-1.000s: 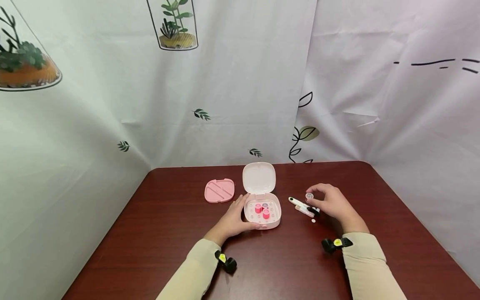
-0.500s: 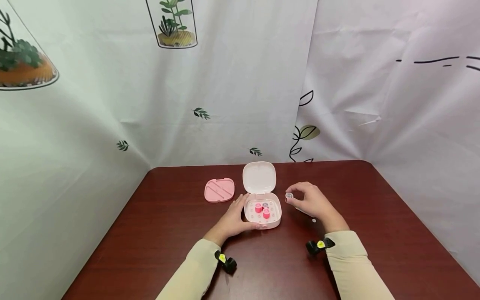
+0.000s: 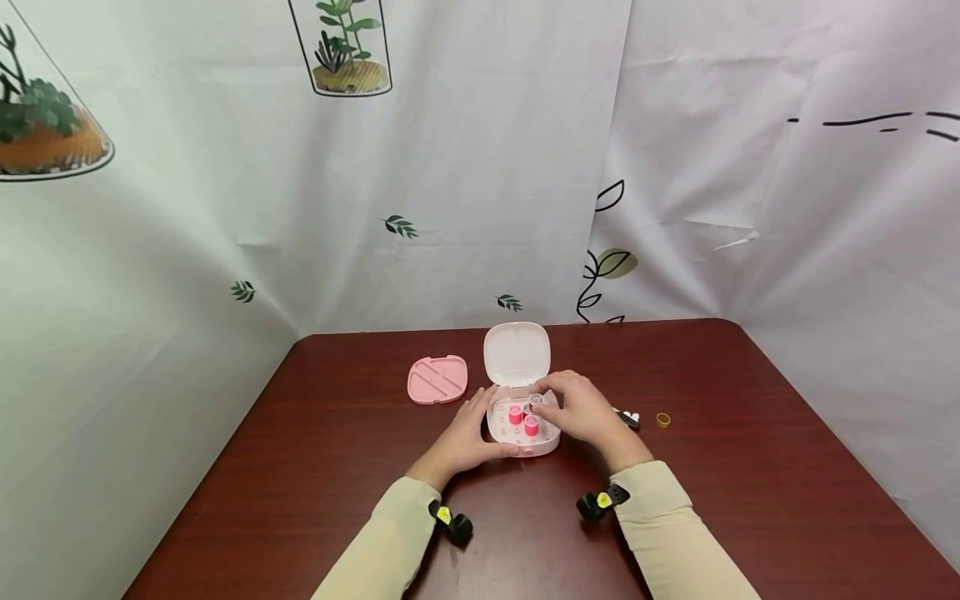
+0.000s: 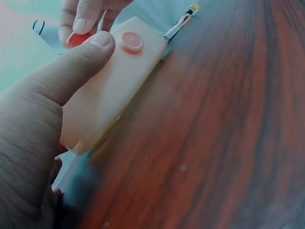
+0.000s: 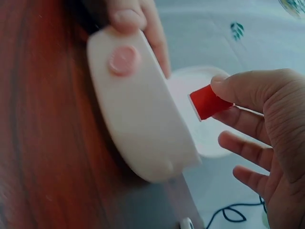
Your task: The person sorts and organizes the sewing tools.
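Note:
My left hand (image 3: 468,433) grips the left side of a pale pink sewing box (image 3: 546,446), its thumb (image 4: 90,64) along the front wall by the round pink button (image 4: 132,42). The box's lid (image 3: 517,354) stands raised at the back. Inside, two pink thread spools (image 3: 531,426) sit among small pegs, with a darker spool partly hidden behind them. Over the back right of the box, my right hand (image 3: 588,412) pinches a red thread spool (image 5: 207,101) between thumb and fingers. The right wrist view shows that spool above the box, apart from its wall.
A pink divided tray (image 3: 437,380) lies left of the lid. Right of my right hand are a small black-and-white item (image 3: 628,418), partly hidden, and a gold ring-shaped thimble (image 3: 663,421). A printed white cloth (image 3: 465,167) hangs behind the table.
My right hand has carried the spool leftward from beside the small tools to over the box, uncovering the gold ring. My left hand has stayed on the box.

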The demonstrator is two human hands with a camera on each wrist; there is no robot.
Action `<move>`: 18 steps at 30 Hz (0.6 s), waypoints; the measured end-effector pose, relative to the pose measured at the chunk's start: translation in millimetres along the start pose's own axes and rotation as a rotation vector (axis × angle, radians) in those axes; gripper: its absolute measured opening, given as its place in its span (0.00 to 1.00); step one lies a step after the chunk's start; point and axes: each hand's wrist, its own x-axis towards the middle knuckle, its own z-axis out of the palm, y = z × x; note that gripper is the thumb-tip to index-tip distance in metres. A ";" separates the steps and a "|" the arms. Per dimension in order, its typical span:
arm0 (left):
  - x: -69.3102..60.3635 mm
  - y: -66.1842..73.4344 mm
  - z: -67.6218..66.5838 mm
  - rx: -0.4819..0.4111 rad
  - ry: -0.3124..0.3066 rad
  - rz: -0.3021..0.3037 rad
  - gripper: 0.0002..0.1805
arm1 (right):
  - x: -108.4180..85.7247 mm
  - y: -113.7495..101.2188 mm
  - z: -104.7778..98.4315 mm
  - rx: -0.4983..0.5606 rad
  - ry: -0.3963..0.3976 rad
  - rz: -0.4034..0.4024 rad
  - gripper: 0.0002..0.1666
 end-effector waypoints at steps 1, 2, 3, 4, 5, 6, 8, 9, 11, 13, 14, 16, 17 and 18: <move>0.1 -0.1 -0.1 0.004 -0.001 0.002 0.61 | 0.5 -1.1 2.7 -0.004 0.000 -0.004 0.13; 0.2 -0.1 -0.3 0.006 0.000 0.003 0.62 | 0.7 -2.0 5.2 -0.007 0.000 -0.005 0.13; 0.3 -0.2 -0.2 0.007 0.000 0.004 0.62 | 0.9 -2.6 7.7 -0.009 -0.001 -0.006 0.14; 0.6 -0.2 -0.4 0.009 -0.001 0.006 0.62 | 0.9 -3.8 9.6 -0.004 -0.001 0.002 0.14; 0.6 -0.2 -0.4 0.012 -0.001 0.006 0.62 | 0.9 -4.7 11.4 -0.003 -0.004 0.002 0.14; 0.6 -0.1 -0.5 0.015 -0.002 0.006 0.62 | 0.9 -5.7 12.9 0.000 -0.008 -0.004 0.14; 0.5 0.1 -0.7 0.017 -0.004 0.003 0.63 | 1.1 -6.4 16.2 0.006 -0.019 -0.028 0.13; 0.3 0.2 -0.8 0.020 -0.006 0.002 0.63 | 1.3 -6.8 17.6 0.010 -0.024 -0.047 0.13; -0.3 0.8 -1.1 0.017 -0.006 0.000 0.62 | 1.7 -6.4 20.6 0.006 -0.029 -0.104 0.12; -0.6 0.8 -1.0 0.012 -0.005 0.003 0.61 | 1.8 -6.2 23.1 -0.002 -0.035 -0.148 0.12; -0.8 0.8 -0.9 0.010 -0.004 0.003 0.61 | 1.8 -6.1 24.2 -0.004 -0.034 -0.167 0.12; -1.0 1.0 -1.0 0.005 -0.004 0.003 0.60 | 1.5 -6.3 25.9 -0.009 -0.033 -0.192 0.13; -1.0 0.7 -0.9 0.008 -0.003 0.006 0.61 | 1.4 -6.3 26.6 -0.007 -0.033 -0.199 0.13; -1.2 0.7 -0.9 0.007 -0.004 0.004 0.61 | 1.2 -6.8 26.9 -0.004 -0.032 -0.202 0.14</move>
